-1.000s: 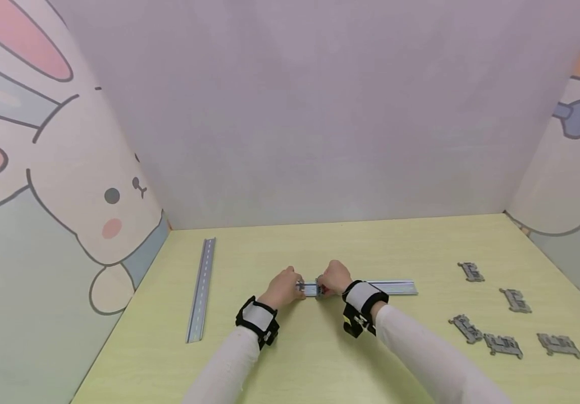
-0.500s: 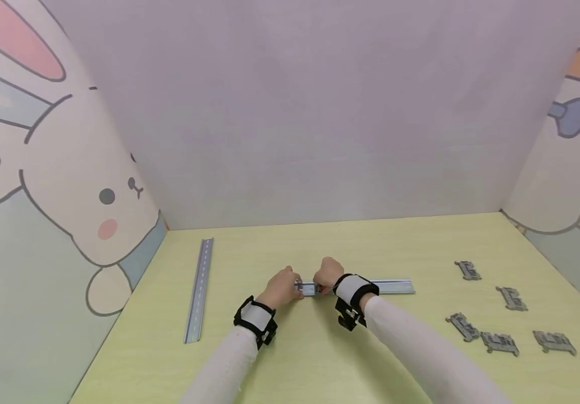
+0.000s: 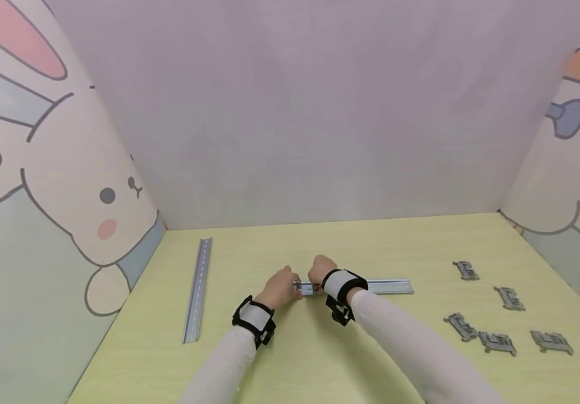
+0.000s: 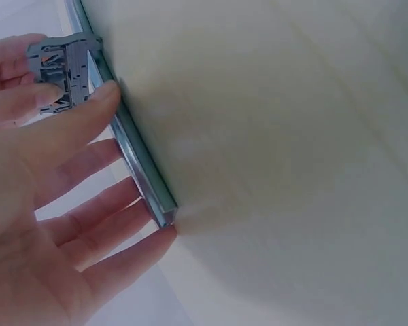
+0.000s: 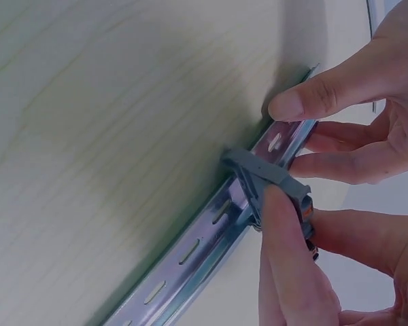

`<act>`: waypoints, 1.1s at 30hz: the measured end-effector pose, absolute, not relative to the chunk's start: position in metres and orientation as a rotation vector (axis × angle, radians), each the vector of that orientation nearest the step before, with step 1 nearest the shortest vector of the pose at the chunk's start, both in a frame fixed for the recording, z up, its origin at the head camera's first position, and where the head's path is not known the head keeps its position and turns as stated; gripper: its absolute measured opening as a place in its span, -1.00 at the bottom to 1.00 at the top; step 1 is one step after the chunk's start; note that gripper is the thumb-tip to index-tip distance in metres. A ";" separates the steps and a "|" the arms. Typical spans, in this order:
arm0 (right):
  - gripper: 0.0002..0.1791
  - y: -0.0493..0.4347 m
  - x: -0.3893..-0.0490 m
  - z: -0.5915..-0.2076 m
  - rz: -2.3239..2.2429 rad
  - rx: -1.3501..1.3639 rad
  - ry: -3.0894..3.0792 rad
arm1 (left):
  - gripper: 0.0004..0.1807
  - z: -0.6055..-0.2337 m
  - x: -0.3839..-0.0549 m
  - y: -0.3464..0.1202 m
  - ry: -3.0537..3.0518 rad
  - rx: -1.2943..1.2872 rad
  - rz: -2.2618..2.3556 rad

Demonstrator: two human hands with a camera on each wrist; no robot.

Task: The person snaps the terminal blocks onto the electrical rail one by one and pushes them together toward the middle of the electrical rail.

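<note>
A slotted metal DIN rail (image 3: 391, 287) lies crosswise on the table. My left hand (image 3: 278, 289) grips its left end, with the thumb on one edge and the fingers along the other. A grey DIN-rail terminal block (image 5: 272, 176) sits across the rail, pinched between the thumb and fingers of my right hand (image 3: 323, 270). In the left wrist view the terminal block (image 4: 71, 71) stands just beyond my left thumb, close to its tip. The head view mostly hides the block behind my right hand, and whether it is clipped onto the rail I cannot tell.
Another DIN rail (image 3: 197, 292) lies lengthwise at the left of the table. Several loose grey terminal blocks (image 3: 497, 342) are spread over the right side. A pale wall (image 3: 330, 140) rises behind the table, with printed side panels (image 3: 118, 235) at both sides.
My right hand has moved left along the rail with the terminal block, narrowing the gap to my left hand. The left hand keeps its grip on the rail end.
</note>
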State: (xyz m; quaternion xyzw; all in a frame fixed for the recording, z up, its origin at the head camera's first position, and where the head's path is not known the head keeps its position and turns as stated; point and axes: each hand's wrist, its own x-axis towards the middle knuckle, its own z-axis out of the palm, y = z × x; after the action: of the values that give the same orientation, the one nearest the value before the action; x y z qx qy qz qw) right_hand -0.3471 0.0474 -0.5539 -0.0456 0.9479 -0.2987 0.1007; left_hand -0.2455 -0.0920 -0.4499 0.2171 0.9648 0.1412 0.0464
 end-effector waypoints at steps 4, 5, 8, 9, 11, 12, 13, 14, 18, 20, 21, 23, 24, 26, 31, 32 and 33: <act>-0.69 0.044 -0.360 -0.571 -0.801 -0.116 2.836 | -0.72 -0.452 -0.245 -0.092 2.952 0.665 0.431; -0.70 0.043 -0.363 -0.577 -0.782 -0.123 2.854 | -0.71 -0.452 -0.245 -0.092 2.950 0.663 0.432; -0.71 0.041 -0.352 -0.561 -0.768 -0.138 2.853 | -0.71 -0.452 -0.244 -0.092 2.943 0.658 0.437; -0.72 0.041 -0.347 -0.555 -0.774 -0.161 2.857 | -0.71 -0.452 -0.244 -0.093 2.941 0.655 0.435; -0.74 0.039 -0.328 -0.524 -0.786 -0.126 2.813 | -0.71 -0.452 -0.244 -0.093 2.943 0.653 0.434; -0.73 0.038 -0.318 -0.506 -0.794 -0.111 2.792 | -0.71 -0.452 -0.244 -0.093 2.944 0.652 0.430; -0.73 0.037 -0.307 -0.487 -0.806 -0.078 2.765 | -0.71 -0.452 -0.244 -0.093 2.947 0.654 0.428; -0.73 0.036 -0.306 -0.484 -0.828 -0.050 2.740 | -0.71 -0.452 -0.244 -0.093 2.950 0.657 0.427; -0.71 0.039 -0.275 -0.446 -0.897 -0.040 2.722 | -0.70 -0.451 -0.245 -0.093 2.954 0.664 0.437; -0.74 0.041 -0.270 -0.442 -0.924 -0.074 2.736 | -0.71 -0.451 -0.246 -0.093 2.950 0.668 0.443; -0.74 0.043 -0.269 -0.442 -0.933 -0.093 2.748 | -0.70 -0.451 -0.246 -0.093 2.948 0.670 0.442; -0.76 0.049 -0.315 -0.511 -0.906 -0.114 2.790 | -0.70 -0.450 -0.246 -0.093 2.946 0.672 0.439; -0.74 0.053 -0.334 -0.540 -0.908 -0.136 2.812 | -0.70 -0.450 -0.247 -0.093 2.947 0.674 0.435; -0.68 0.058 -0.360 -0.577 -0.888 -0.145 2.831 | -0.69 -0.451 -0.247 -0.093 2.947 0.664 0.428; -0.56 0.063 -0.318 -0.508 -0.914 -0.139 2.773 | -0.68 -0.452 -0.248 -0.093 2.949 0.666 0.408; -0.54 0.065 -0.304 -0.487 -0.932 -0.147 2.756 | -0.68 -0.453 -0.248 -0.093 2.947 0.666 0.405; -0.52 0.067 -0.292 -0.469 -0.956 -0.168 2.757 | -0.68 -0.453 -0.248 -0.093 2.946 0.667 0.405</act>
State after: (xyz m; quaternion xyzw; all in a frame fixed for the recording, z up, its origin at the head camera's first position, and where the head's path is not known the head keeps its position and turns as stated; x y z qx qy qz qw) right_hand -0.2925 0.0673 -0.4694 -0.0570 0.9376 -0.3252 0.1091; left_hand -0.2481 -0.0926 -0.4527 0.2186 0.9656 0.1326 0.0468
